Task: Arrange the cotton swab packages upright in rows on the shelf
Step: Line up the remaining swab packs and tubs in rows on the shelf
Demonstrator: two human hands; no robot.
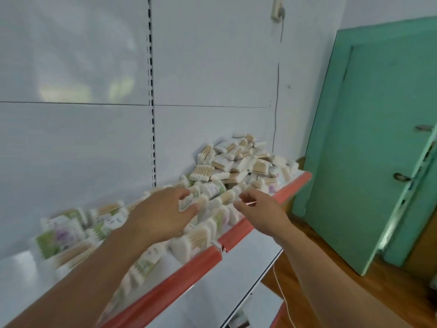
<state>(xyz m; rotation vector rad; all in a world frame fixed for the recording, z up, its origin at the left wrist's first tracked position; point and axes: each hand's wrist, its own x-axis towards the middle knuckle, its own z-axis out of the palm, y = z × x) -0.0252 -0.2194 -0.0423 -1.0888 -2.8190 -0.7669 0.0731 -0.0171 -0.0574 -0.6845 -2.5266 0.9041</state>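
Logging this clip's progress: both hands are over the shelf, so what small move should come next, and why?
Probably the right hand reaches into the loose pile for one package to stand beside the upright rows near the left hand: the pile lies jumbled, and the right hand looks empty.

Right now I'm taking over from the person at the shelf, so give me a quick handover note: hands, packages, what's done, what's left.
The left hand is stretched over the upright rows, fingertips at a package; blur hides whether it grips.
The right hand reaches toward the pile, fingers loosely curled, with nothing visibly held.
Packages: rows stand upright along the near and left part of the shelf. A loose pile lies heaped at the far right end.
Done: part of the shelf is in rows.
Left: stand the pile's packages up and extend the rows.
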